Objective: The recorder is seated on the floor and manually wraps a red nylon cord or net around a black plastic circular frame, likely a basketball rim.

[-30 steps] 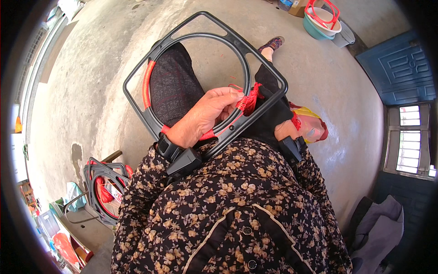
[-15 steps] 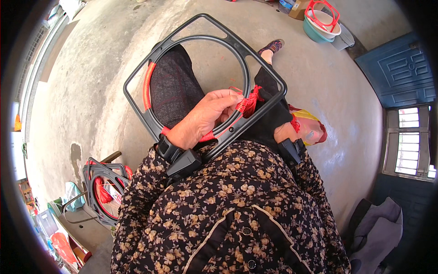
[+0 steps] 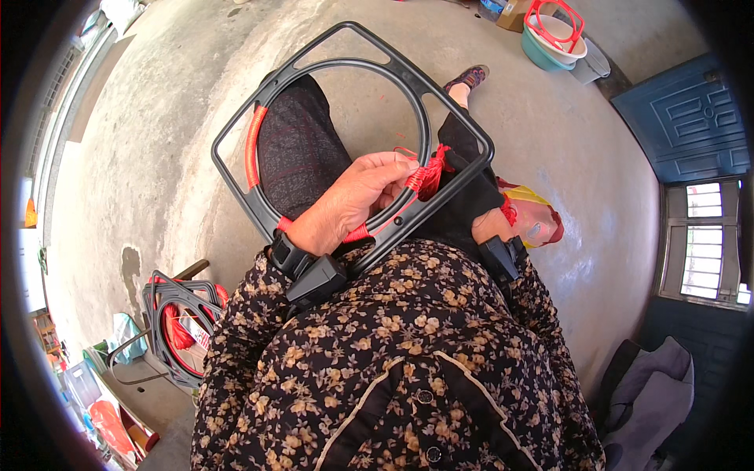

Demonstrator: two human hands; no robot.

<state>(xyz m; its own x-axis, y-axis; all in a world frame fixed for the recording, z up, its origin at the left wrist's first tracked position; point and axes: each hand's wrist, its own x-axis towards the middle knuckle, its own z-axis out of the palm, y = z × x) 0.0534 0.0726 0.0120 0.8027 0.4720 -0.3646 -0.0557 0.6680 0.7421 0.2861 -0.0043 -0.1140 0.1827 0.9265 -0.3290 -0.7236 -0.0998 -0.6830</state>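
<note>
While left fingers [image 3: 390, 168] pinch red cord [image 3: 415, 180] on the frame [image 3: 404, 77], floor [image 3: 196, 94] spreads past its far edge; right hand's [image 3: 488, 225] fingers unclear.

Probably a home room serving as a small workshop: bare concrete floor [image 3: 196, 157], blue door [image 3: 691, 118], barred window [image 3: 703, 245], 2 nested basins [image 3: 542, 55] beside a bucket [image 3: 594, 67], a box [image 3: 514, 16], and frames [image 3: 177, 290] with red cord [image 3: 177, 331].

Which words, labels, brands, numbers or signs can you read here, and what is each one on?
None can be read with confidence.
Red-and-white printed piece among the black frames at lower left: partly covered, too small.
Pink, red and yellow bag near the right hand: a pale mark, too small.
Black square frame in the left hand: no lettering visible.
</note>
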